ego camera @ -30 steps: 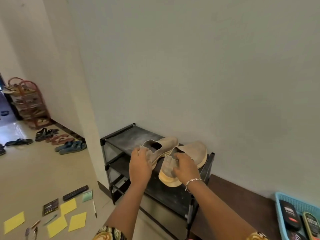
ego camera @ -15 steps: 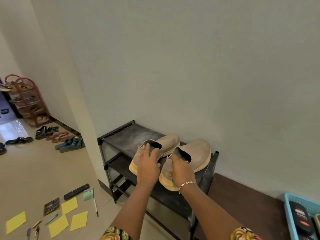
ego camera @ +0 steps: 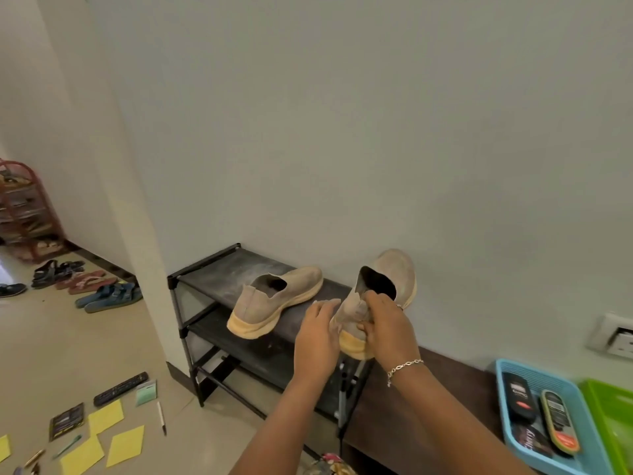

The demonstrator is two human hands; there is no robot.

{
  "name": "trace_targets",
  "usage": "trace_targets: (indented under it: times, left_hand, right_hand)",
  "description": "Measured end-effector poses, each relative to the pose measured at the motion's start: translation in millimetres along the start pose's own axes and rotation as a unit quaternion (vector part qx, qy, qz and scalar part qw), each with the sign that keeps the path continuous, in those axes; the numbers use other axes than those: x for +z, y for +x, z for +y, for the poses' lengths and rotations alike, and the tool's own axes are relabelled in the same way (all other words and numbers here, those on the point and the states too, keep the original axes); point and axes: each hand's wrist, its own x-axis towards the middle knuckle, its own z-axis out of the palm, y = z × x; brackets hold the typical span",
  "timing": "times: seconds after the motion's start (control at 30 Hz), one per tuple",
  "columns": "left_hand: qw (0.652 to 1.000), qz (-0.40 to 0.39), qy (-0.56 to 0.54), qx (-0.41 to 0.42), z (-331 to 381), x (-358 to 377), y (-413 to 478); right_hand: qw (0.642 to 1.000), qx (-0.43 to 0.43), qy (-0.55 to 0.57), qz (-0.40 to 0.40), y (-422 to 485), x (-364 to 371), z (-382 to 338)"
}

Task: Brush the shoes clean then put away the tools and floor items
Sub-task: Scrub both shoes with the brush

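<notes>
while the right hand (ego camera: 388, 332) curled its fingers and thumb round the heel collar of the held shoe (ego camera: 399, 269), that shoe sat over the near right corner of the black rack (ego camera: 209, 272), its long axis running away from the person, heel nearest and low, toe tipped up close to the pale wall; whether its sole met the shelf could not be told. the left hand (ego camera: 317, 339) lay wide, fingers straight, just beside the heel's left side, holding nothing. the other shoe (ego camera: 284, 296) rested flat on the top shelf to the left, apart from both hands, heel toward the front edge and toe angled right toward the wall. a blue tray (ego camera: 501, 375) with tools in it stood at the right beside a green tray (ego camera: 609, 419), below a wall socket (ego camera: 613, 337). on the floor at the left lay a remote (ego camera: 121, 389), a pen (ego camera: 161, 418), yellow notes (ego camera: 125, 445) and, farther back, sandals (ego camera: 109, 296)
</notes>
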Motion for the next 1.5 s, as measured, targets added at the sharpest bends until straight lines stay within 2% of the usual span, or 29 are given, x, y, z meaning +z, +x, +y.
trace_targets:
  times: [0.2, 0.47, 0.6, 0.7, 0.8, 0.97, 1.07, 1.17, 1.27, 1.5]
  left_hand:
    - [0.998, -0.045, -0.049, -0.017, 43.5, 55.8, -44.7]
    - [0.979, -0.176, -0.020, -0.096, 39.6, 140.9, -98.8]
    - [0.966, -0.226, -0.002, -0.124, 28.6, 161.4, -116.3]
    - [0.952, -0.273, 0.008, -0.135, 22.4, 173.2, -123.9]
    - [0.946, -0.284, 0.029, -0.150, 19.2, 184.1, -129.9]
    - [0.936, -0.323, 0.042, -0.130, 19.3, 198.8, -133.6]
    - [0.938, -0.322, 0.049, -0.117, 18.5, 203.8, -133.4]
    - [0.940, -0.314, 0.056, -0.122, 17.3, 208.3, -136.3]
    - [0.942, -0.302, 0.053, -0.136, 16.9, 211.9, -138.4]
    - [0.951, -0.264, 0.033, -0.156, 16.2, 218.8, -142.4]
  right_hand:
    - [0.998, 0.061, 0.006, -0.018, -59.5, -42.2, 53.6]
    - [0.984, 0.141, -0.024, -0.105, -122.7, -18.7, 130.0]
    - [0.977, 0.165, -0.021, -0.135, -142.3, 1.7, 150.0]
    - [0.966, 0.178, -0.021, -0.186, -154.4, 11.6, 158.3]
    - [0.957, 0.178, -0.024, -0.228, -162.3, 17.0, 163.9]
    - [0.951, 0.202, 0.036, -0.230, -159.1, 0.6, 191.8]
    - [0.955, 0.255, 0.034, -0.148, -152.3, -19.6, 233.7]
    - [0.930, 0.348, -0.041, -0.111, -143.6, -41.3, 280.2]
    - [0.898, 0.387, -0.118, -0.173, -136.4, -51.2, 316.9]
    - [0.866, 0.373, -0.162, -0.292, -127.7, -44.0, 353.5]
